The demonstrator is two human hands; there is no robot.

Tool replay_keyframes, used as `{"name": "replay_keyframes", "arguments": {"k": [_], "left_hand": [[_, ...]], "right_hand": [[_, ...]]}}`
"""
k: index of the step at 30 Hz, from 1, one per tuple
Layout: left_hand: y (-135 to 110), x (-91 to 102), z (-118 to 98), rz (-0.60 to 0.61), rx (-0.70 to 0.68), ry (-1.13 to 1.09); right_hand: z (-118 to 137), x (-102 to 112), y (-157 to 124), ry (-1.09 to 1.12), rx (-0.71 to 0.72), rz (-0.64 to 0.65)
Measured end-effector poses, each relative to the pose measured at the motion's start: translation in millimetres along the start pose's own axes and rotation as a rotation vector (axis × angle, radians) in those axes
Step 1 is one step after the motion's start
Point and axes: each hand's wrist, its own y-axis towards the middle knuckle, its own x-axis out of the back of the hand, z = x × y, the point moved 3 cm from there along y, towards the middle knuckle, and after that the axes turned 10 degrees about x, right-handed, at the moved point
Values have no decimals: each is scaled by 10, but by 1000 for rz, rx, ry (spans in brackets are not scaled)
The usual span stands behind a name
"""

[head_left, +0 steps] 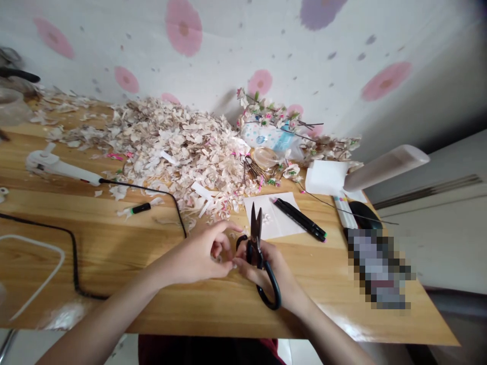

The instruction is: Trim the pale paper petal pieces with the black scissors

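Black-handled scissors (pixel 256 225) hang in my right hand (pixel 279 271), blades pointing away from me and slightly parted. The fingers of that hand are curled round the handles, and its thumb and fingertip meet my left fingertips. My left hand (pixel 201 253) is closed in a pinch, with its other fingers curled. Whatever lies between the fingertips is too small to make out. Just beyond the hands lies a sheet of white paper (pixel 283 228) with tiny pale bits on it. Black marker pens (pixel 300 219) rest across its right side.
A large heap of pale petals (pixel 190 142) spreads along the wall. Artificial flower stems (pixel 266 109) lie on a blue-and-white pack (pixel 262 136). A glue gun (pixel 63 165) with a black cord is at left, near a marker cap (pixel 140 208). A lamp (pixel 388 165) and mouse (pixel 364 215) stand right.
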Motion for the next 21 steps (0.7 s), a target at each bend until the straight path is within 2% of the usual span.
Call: {"name": "replay_keyframes", "arguments": {"k": [12, 21], "left_hand": [[32, 55, -31, -100, -41, 9], [52, 35, 3, -124, 13, 104]], "right_hand": [[-62, 57, 5, 11, 6, -67], [-109, 118, -10, -8, 63, -171]]}}
